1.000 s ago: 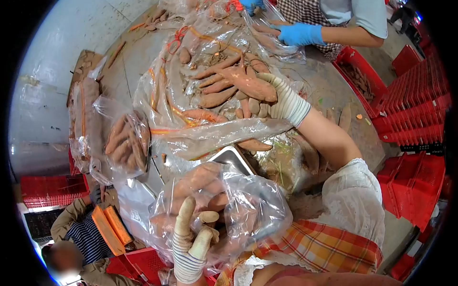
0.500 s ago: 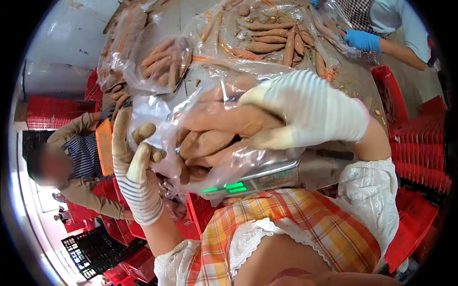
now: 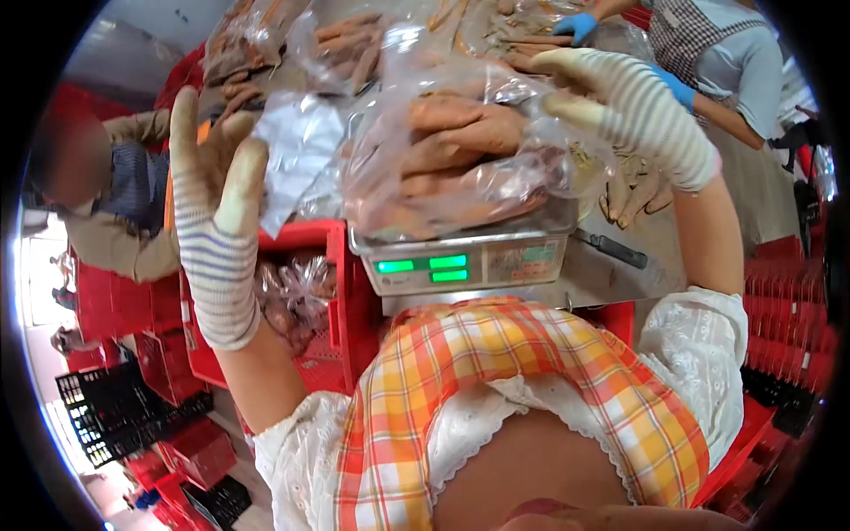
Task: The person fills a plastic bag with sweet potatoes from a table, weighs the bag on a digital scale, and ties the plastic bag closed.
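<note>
A clear plastic bag of sweet potatoes [image 3: 465, 133] rests on a weighing scale [image 3: 522, 263] with lit green displays. My left hand [image 3: 215, 239], in a striped white glove with soiled fingers, is raised left of the bag, fingers spread and holding nothing. Between that hand and the bag lies a crumpled white plastic sheet [image 3: 301, 150]. On the other side, my right hand [image 3: 651, 115], gloved alike, is lifted beside the bag's upper right, thumb and fingers apart. Whether its fingertips touch the loose plastic, I cannot tell.
A black-handled knife [image 3: 613, 250] lies right of the scale. Below left stands a red crate [image 3: 340, 301] holding bagged produce. Loose sweet potatoes [image 3: 633, 199] and more bags [image 3: 345, 44] cover the table. A co-worker's blue-gloved hand [image 3: 575, 29] works at the back; another person stands left.
The bag of sweet potatoes has settled on the scale and my right hand has let go, moving up and right. My left hand has moved slightly left. The view has shifted.
</note>
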`<action>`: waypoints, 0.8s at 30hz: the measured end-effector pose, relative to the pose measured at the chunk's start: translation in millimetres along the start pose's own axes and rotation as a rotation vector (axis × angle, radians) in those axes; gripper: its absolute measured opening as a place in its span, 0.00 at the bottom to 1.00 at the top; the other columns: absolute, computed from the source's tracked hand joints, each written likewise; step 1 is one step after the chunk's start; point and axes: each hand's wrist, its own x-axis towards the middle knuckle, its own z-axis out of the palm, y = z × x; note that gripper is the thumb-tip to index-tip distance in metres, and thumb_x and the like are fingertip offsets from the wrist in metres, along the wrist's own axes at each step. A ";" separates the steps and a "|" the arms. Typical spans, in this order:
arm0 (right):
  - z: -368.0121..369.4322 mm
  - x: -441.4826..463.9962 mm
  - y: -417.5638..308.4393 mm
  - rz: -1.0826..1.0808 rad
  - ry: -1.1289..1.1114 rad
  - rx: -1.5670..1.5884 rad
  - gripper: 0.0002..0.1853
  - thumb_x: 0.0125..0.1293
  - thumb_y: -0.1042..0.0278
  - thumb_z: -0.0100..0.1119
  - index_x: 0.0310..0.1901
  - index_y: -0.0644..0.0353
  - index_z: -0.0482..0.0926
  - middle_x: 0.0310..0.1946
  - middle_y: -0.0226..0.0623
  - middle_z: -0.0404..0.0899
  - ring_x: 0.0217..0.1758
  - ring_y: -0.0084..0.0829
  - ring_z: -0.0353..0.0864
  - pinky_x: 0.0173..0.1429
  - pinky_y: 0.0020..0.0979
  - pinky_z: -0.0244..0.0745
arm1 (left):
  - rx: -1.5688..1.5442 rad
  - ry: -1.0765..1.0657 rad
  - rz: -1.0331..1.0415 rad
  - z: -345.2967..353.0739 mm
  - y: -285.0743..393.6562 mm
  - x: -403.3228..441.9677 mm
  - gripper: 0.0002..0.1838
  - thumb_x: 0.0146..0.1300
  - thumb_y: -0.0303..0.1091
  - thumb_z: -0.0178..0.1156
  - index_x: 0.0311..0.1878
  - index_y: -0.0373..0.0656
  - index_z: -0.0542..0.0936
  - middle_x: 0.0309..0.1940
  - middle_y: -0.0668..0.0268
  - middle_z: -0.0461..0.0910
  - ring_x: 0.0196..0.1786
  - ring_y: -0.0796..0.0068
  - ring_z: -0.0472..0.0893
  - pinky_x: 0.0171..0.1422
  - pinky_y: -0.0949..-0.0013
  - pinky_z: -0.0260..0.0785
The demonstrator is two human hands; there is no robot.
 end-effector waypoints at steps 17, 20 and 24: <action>35.5 10.7 -14.9 -0.076 -0.244 -0.348 0.18 0.57 0.60 0.58 0.47 0.61 0.77 0.30 0.47 0.79 0.33 0.45 0.79 0.39 0.37 0.74 | 0.285 -0.355 0.308 68.8 2.9 21.2 0.56 0.45 0.51 0.71 0.72 0.43 0.49 0.56 0.45 0.71 0.59 0.57 0.72 0.62 0.61 0.63; 60.0 18.1 -12.6 -0.061 -0.310 -0.394 0.25 0.52 0.57 0.63 0.53 0.54 0.75 0.33 0.45 0.79 0.36 0.46 0.79 0.39 0.38 0.74 | 0.656 -0.453 0.286 87.8 7.2 24.4 0.59 0.43 0.56 0.70 0.72 0.39 0.47 0.57 0.40 0.70 0.60 0.51 0.72 0.62 0.59 0.64; 70.1 24.9 -24.3 -0.048 -0.366 -0.261 0.24 0.51 0.60 0.64 0.51 0.55 0.76 0.36 0.44 0.79 0.40 0.45 0.79 0.45 0.38 0.74 | 0.895 -0.508 0.452 106.1 -6.9 32.4 0.58 0.45 0.58 0.67 0.71 0.38 0.46 0.54 0.39 0.71 0.57 0.46 0.74 0.60 0.58 0.66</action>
